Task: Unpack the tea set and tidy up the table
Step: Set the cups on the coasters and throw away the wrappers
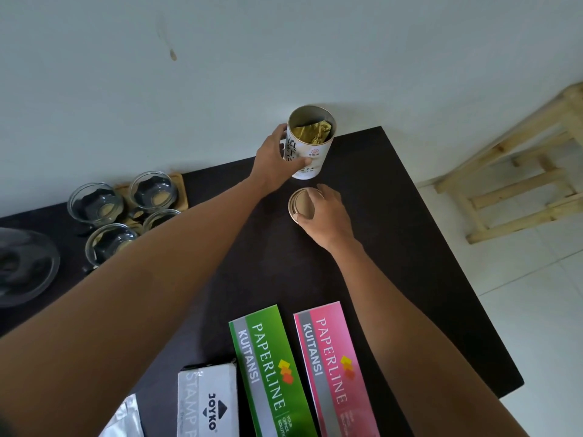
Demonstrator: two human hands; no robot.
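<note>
Holding the open tea canister (310, 143) upright at the far table (410, 247) edge, the left hand (274, 160) should steady it while the right hand (325, 212), fingers curled on the lid (299, 206), lifts this squarely over the rim.

Green receipt book (273, 373) beside pink one (336, 370); stamp pad box (206, 402); wooden stool (517, 175).

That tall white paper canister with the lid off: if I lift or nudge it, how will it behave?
The tall white paper canister is probably light: it looks like thin card holding only crumpled gold foil. Tall and narrow, it may tip if pushed high up. The left hand grips its side; a hard squeeze could dent the open rim.
</note>
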